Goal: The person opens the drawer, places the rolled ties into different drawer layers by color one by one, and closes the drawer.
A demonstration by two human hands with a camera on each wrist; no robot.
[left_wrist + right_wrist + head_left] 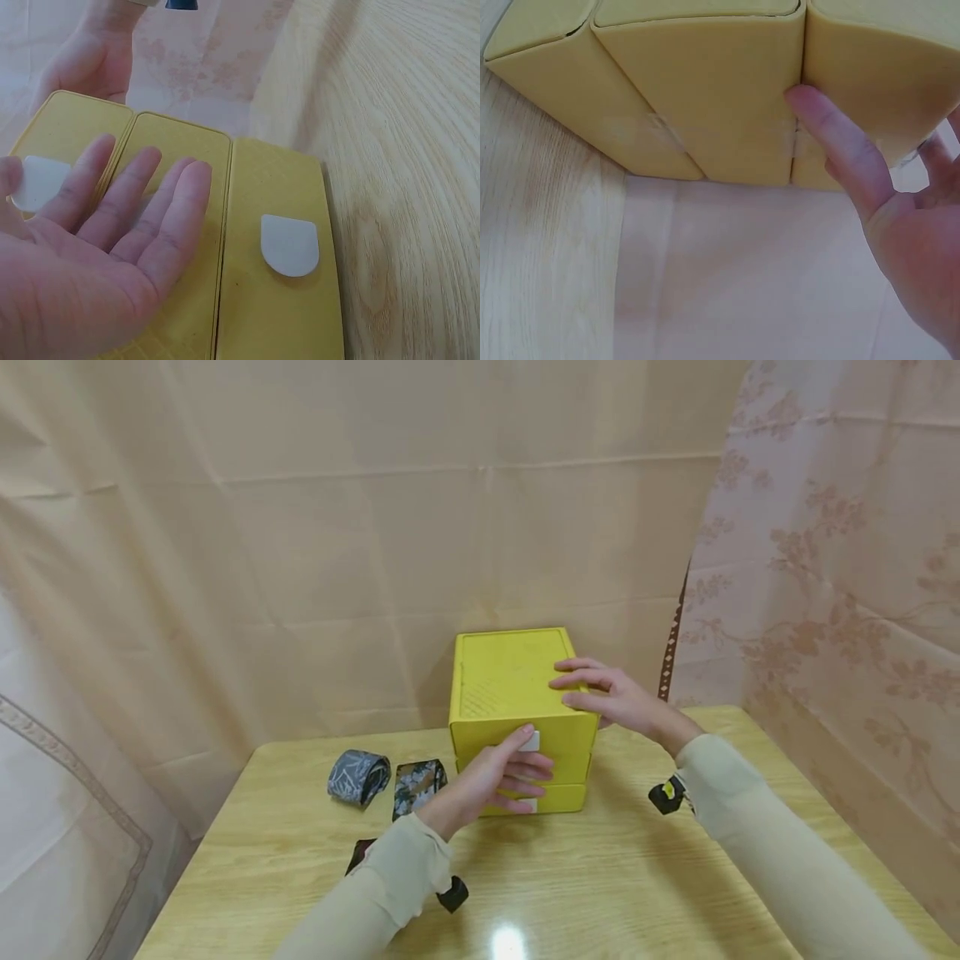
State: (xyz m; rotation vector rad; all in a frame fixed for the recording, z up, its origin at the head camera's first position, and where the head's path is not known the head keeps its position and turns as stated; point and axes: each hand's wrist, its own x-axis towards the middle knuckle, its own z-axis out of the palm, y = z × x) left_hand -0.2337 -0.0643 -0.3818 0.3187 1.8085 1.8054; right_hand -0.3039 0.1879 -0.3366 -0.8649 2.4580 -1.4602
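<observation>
A yellow three-drawer box stands upright on the table against the curtain. In the left wrist view, white pull tabs show on the top drawer and the bottom drawer; my fingers cover the middle one's front. My left hand is before the drawers, fingers loosely extended and its thumb at the top drawer's white tab. My right hand rests on the box's top right edge with fingers nearly straight. Its thumb touches the side near the seam between two sections.
Left of the box lie a rolled grey patterned cloth and a camouflage-patterned one. A dark cloth item is partly hidden by my left sleeve. The wooden table meets a beige curtain behind and a floral one at right.
</observation>
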